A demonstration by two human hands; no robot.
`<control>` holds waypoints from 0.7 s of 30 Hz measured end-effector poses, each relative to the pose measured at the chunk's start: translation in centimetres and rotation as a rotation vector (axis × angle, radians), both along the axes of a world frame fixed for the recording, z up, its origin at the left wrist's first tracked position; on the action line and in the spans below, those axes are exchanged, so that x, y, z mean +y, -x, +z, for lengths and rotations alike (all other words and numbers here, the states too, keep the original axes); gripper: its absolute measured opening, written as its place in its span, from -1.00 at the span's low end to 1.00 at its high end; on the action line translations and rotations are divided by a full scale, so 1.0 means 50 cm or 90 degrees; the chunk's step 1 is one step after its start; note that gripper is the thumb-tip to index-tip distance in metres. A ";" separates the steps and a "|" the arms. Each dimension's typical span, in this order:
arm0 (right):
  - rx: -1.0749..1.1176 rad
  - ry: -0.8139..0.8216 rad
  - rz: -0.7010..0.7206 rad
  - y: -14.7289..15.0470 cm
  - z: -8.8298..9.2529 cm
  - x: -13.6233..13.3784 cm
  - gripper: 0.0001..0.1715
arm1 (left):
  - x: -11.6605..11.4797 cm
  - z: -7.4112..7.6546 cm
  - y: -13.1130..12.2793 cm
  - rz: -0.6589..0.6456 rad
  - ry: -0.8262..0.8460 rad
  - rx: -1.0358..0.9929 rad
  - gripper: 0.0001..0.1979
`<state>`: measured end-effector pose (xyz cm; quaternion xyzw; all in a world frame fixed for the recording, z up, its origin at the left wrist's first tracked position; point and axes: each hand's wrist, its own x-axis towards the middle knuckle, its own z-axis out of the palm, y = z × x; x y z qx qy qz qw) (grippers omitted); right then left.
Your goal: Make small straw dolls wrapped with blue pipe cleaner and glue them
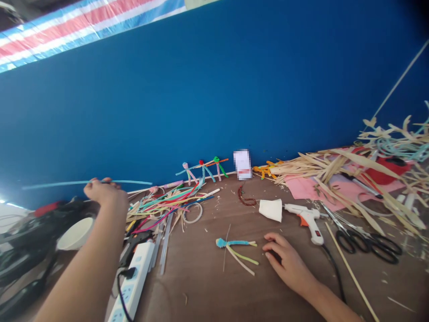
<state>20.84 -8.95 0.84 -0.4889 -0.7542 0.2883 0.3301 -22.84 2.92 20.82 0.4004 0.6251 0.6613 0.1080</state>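
Observation:
My left hand (pixel 105 191) is raised at the left, closed around a long light blue pipe cleaner (pixel 72 183) that sticks out on both sides. My right hand (pixel 281 255) rests over the brown table with its fingers loosely apart and nothing in them. Just left of its fingertips lies a small pipe cleaner figure (pixel 236 243) with a blue and yellow head, a blue-wrapped strand and several pale strands spreading right. A thin wire crosses it near the head. Beyond my left hand's wrist is a pile of coloured pipe cleaners (pixel 167 201).
A white glue gun (pixel 310 219) with its cord and a white cup (pixel 271 210) lie behind my right hand. Black-handled scissors (pixel 368 243) and dried strips (pixel 321 167) are at the right. A power strip (pixel 134 277) is front left. Small figures (pixel 201 172) lean on the blue wall.

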 end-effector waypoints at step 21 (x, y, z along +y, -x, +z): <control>0.106 0.298 0.089 0.033 0.119 -0.041 -0.68 | -0.245 -0.240 -0.498 -0.502 0.230 -0.445 -0.85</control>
